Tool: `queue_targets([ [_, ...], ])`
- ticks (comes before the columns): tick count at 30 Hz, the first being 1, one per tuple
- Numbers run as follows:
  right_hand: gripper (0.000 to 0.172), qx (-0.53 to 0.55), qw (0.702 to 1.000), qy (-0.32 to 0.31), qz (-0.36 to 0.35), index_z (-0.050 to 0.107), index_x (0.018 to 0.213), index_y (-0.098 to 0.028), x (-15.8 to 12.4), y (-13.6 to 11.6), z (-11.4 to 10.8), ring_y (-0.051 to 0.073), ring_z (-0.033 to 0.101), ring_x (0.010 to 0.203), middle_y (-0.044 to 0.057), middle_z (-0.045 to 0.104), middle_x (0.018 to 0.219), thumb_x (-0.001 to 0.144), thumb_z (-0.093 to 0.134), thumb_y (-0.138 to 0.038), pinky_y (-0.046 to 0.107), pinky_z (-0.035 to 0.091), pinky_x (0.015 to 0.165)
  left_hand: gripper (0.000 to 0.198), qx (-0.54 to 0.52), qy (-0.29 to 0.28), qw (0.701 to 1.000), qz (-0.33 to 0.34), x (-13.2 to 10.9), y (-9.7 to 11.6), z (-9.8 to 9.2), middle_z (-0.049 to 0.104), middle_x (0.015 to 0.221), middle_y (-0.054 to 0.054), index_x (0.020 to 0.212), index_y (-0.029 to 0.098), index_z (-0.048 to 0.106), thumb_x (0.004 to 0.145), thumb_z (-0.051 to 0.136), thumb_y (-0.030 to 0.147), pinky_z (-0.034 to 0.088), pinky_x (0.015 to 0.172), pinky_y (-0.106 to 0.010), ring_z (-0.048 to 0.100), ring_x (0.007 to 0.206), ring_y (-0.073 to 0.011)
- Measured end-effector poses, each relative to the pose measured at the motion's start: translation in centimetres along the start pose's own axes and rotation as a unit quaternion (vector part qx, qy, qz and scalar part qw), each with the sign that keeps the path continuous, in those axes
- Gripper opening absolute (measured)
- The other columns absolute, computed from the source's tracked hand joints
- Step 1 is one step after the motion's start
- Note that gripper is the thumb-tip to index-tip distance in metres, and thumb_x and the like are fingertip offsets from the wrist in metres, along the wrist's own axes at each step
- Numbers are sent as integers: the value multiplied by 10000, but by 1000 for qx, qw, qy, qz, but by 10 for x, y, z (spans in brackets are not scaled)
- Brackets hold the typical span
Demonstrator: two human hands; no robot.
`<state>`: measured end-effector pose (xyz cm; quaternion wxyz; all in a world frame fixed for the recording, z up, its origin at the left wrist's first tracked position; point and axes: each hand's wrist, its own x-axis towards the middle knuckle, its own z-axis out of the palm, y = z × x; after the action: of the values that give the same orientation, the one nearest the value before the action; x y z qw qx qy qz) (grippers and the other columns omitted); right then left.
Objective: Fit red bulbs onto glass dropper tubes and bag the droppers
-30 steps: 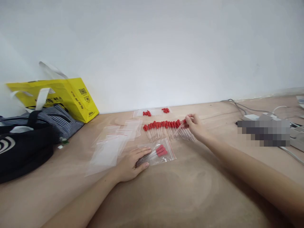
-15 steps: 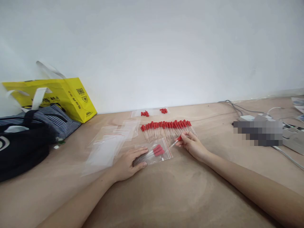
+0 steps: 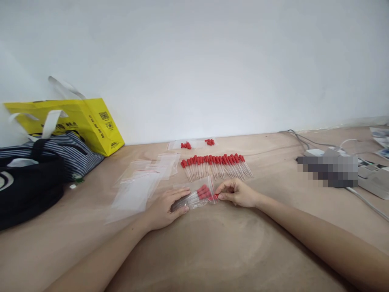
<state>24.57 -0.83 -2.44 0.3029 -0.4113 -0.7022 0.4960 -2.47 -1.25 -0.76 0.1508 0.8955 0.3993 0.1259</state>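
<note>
A clear zip-lock bag (image 3: 194,199) lies on the table with several red-bulbed glass droppers (image 3: 203,192) inside it. My left hand (image 3: 168,207) grips the bag's closed end, thumb on the near side and fingers on the far side. At the bag's open, red-striped end, my right hand (image 3: 238,193) pinches the red bulb of another dropper (image 3: 216,196); its glass stem is inside the bag. Just beyond the bag runs a row of droppers (image 3: 217,159), bulbs away from me and glass tips toward me.
Flat zip-lock bags (image 3: 138,190) lie overlapping at the left. Behind the row are another bag (image 3: 174,144) and loose red bulbs (image 3: 209,142). A yellow bag (image 3: 105,125) and a black bag (image 3: 33,190) stand far left. Cables and white adapters (image 3: 314,152) sit at the right, against the wall side.
My right hand has moved left and toward me, from beside the row to the bag's mouth. The dropper it holds has slid into the bag. My left hand stays in place.
</note>
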Motion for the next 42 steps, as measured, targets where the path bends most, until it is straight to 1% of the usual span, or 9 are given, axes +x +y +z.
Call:
queue_targets([
  [6, 222, -12, 998, -53, -16, 600, 731, -161, 16, 2, -1, 43, 403, 428, -50, 509, 527, 621, 654, -346, 166, 331, 401, 452, 2, 4, 1000, 5, -1, -1, 0, 453, 1266, -17, 1221, 266, 420, 799, 454, 427, 317, 973, -400, 406, 1160, -209],
  [14, 123, -103, 986, 116, -55, 543, 681, -165, 19, 10, 13, 66, 438, 484, -19, 534, 575, 683, 588, -280, 180, 337, 438, 459, 9, 5, 1000, 8, -2, -2, 0, 441, 1276, -13, 1235, 271, 396, 807, 440, 429, 315, 978, -386, 391, 1171, -205],
  [23, 260, -78, 996, 43, -19, 485, 553, -165, 26, 6, 13, 62, 404, 459, -47, 462, 501, 627, 625, -371, 187, 323, 445, 487, 7, -3, 1000, -10, -3, 1, 1, 371, 1325, -24, 1260, 252, 353, 813, 426, 431, 290, 997, -376, 339, 1206, -203],
  [28, 275, -212, 969, 127, -15, 491, 522, -167, 26, 2, 14, 70, 406, 459, -36, 486, 495, 608, 637, -383, 195, 295, 445, 512, 12, -3, 1000, -10, -2, 1, 0, 388, 1315, -28, 1279, 250, 322, 812, 426, 434, 301, 989, -376, 351, 1198, -208],
  [31, 209, -164, 986, 39, -5, 543, 585, -162, 27, 1, 2, 73, 440, 457, -31, 519, 509, 618, 625, -351, 188, 324, 446, 512, 17, 0, 1000, -8, -3, 1, -1, 398, 1308, -30, 1278, 247, 326, 812, 424, 434, 303, 987, -383, 356, 1194, -213],
  [33, 189, -165, 985, 42, -6, 573, 611, -158, 31, -1, -12, 86, 481, 495, -15, 555, 546, 641, 599, -343, 191, 351, 475, 503, 18, 0, 1000, -9, -3, 2, -1, 400, 1306, -31, 1268, 243, 342, 810, 426, 433, 302, 988, -386, 354, 1195, -214],
  [35, 193, -234, 961, 145, 6, 598, 635, -164, 39, -5, -26, 106, 513, 553, 3, 590, 600, 672, 565, -351, 207, 364, 520, 495, 17, 0, 1000, -9, -3, 1, -1, 398, 1307, -31, 1261, 239, 354, 809, 429, 428, 300, 990, -385, 352, 1197, -212],
  [38, 229, -365, 887, 279, 52, 634, 742, -195, 59, -12, -40, 152, 539, 709, 33, 631, 746, 739, 490, -372, 249, 368, 621, 491, 15, 1, 1000, -5, -3, 1, -1, 400, 1306, -28, 1257, 240, 360, 807, 434, 421, 297, 994, -382, 348, 1200, -210],
  [42, 284, -438, 848, 287, 80, 648, 858, -230, 94, -14, -39, 222, 456, 976, 64, 594, 992, 783, 431, -396, 333, 329, 786, 486, 12, 3, 1000, -1, -3, 1, -1, 404, 1303, -32, 1257, 241, 360, 808, 436, 411, 309, 986, -383, 358, 1193, -209],
])
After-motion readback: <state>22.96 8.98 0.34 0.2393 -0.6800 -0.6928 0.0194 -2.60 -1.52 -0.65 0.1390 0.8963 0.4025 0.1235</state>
